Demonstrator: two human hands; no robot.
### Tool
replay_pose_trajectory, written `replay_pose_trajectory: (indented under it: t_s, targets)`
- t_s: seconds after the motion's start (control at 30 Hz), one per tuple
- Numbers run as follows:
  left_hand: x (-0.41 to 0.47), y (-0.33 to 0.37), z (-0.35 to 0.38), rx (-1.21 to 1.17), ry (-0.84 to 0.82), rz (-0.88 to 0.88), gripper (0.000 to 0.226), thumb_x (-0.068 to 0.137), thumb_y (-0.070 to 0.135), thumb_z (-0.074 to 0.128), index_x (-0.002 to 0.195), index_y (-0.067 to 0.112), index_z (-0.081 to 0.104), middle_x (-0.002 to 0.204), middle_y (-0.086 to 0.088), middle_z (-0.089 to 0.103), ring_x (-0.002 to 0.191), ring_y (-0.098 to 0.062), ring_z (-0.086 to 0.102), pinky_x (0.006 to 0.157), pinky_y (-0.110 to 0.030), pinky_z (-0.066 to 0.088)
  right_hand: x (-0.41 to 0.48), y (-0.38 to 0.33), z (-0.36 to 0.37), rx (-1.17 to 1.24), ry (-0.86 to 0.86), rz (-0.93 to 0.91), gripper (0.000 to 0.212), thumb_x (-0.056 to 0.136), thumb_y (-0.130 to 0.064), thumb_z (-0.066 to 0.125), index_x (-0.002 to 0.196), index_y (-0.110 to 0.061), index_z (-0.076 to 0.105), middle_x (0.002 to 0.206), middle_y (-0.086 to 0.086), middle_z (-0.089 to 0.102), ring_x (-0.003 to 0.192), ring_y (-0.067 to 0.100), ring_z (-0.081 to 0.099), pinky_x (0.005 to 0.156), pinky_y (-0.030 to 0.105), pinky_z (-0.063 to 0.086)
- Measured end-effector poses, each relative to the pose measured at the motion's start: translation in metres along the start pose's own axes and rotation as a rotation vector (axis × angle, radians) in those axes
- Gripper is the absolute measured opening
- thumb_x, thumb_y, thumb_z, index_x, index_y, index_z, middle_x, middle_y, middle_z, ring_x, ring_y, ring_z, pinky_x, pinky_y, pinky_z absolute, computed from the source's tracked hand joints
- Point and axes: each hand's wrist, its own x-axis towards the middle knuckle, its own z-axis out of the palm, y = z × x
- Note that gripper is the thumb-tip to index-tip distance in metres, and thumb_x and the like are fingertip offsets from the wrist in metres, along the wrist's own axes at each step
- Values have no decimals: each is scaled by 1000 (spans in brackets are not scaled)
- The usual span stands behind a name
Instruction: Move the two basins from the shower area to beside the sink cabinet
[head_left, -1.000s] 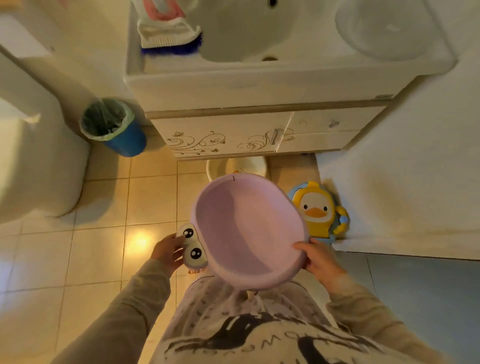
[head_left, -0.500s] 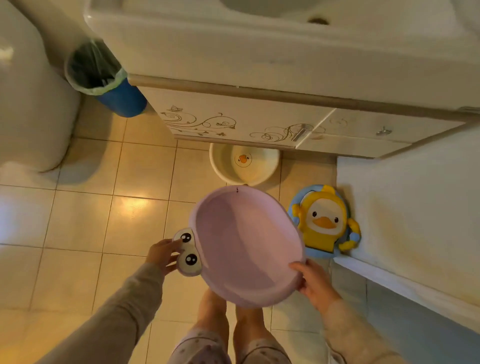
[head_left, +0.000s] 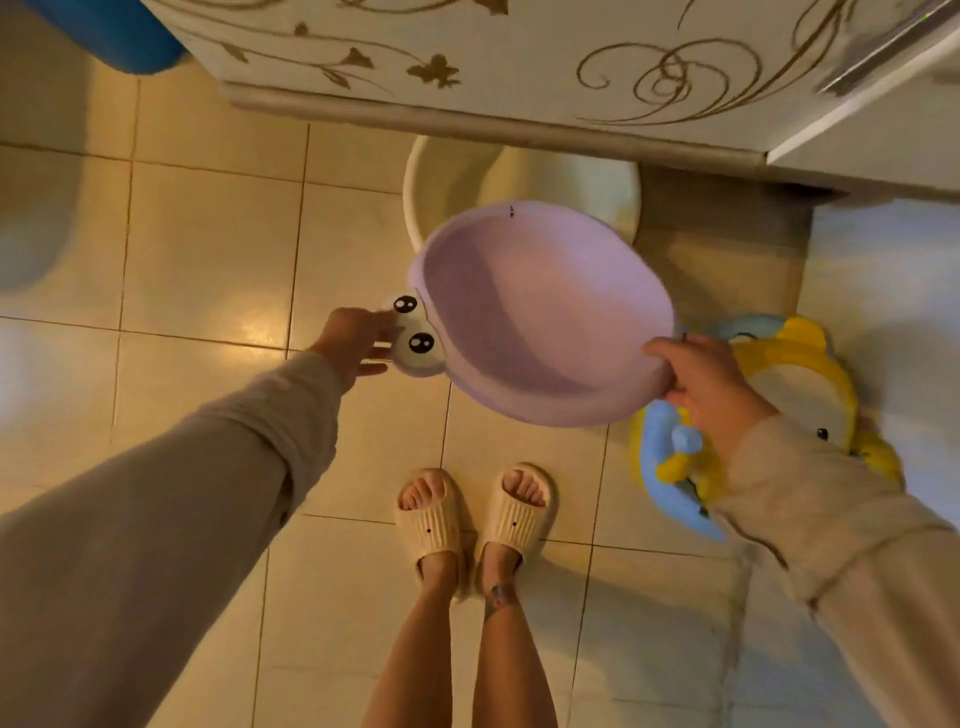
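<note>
I hold a pink basin with cartoon frog eyes on its left rim, tilted and above the floor. My left hand grips the eye end and my right hand grips the right rim. Just beyond it a cream basin sits on the tiles, partly tucked under the sink cabinet and partly hidden by the pink basin.
A yellow and blue duck seat lies on the floor at the right, under my right arm. A blue bin stands at the top left beside the cabinet. My feet in cream slippers stand on the tiles below the basin.
The view has tipped down and come closer to the floor and cabinet. The pink basin stays in both hands and has come nearer the cream basin.
</note>
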Motion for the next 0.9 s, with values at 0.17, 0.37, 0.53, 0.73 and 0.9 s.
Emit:
replay_pose_trajectory:
  t_s: [0.17, 0.37, 0.53, 0.73, 0.9]
  targets:
    - [83, 28, 15, 46, -2, 121, 30, 89, 18, 52, 116, 5, 57, 102, -10, 61, 95, -24, 57, 76, -33, 46, 85, -27, 40, 50, 17, -127, 27, 82, -4, 63, 66, -15, 44, 74, 3, 53, 68, 15, 51, 60, 31, 46]
    - [169, 54, 30, 148, 235, 372, 30, 86, 23, 54, 113, 12, 61, 95, -3, 56, 90, -20, 49, 64, -27, 40, 163, -30, 81, 124, 52, -283, 15, 82, -8, 64, 78, -15, 51, 106, 11, 59, 97, 24, 56, 80, 41, 50]
    - [212, 43, 36, 128, 111, 480, 52, 89, 32, 55, 139, 27, 43, 114, 11, 49, 95, -4, 46, 70, -18, 34, 198, -13, 102, -72, 221, -465, 41, 78, -18, 69, 115, -1, 63, 120, 18, 65, 98, 22, 60, 83, 29, 47]
    - [233, 26, 37, 109, 10, 493, 63, 90, 35, 54, 146, 40, 23, 129, 16, 45, 113, -7, 38, 88, -34, 31, 212, -11, 110, -206, 343, -474, 50, 77, -28, 68, 122, -8, 62, 139, 7, 51, 123, 28, 53, 100, 32, 43]
    - [235, 26, 47, 322, 187, 512, 65, 89, 42, 51, 146, 33, 22, 141, 2, 49, 119, -23, 49, 88, -37, 43, 205, -11, 107, -362, 392, -504, 62, 82, -20, 64, 141, -14, 46, 149, 6, 38, 132, 29, 44, 107, 36, 36]
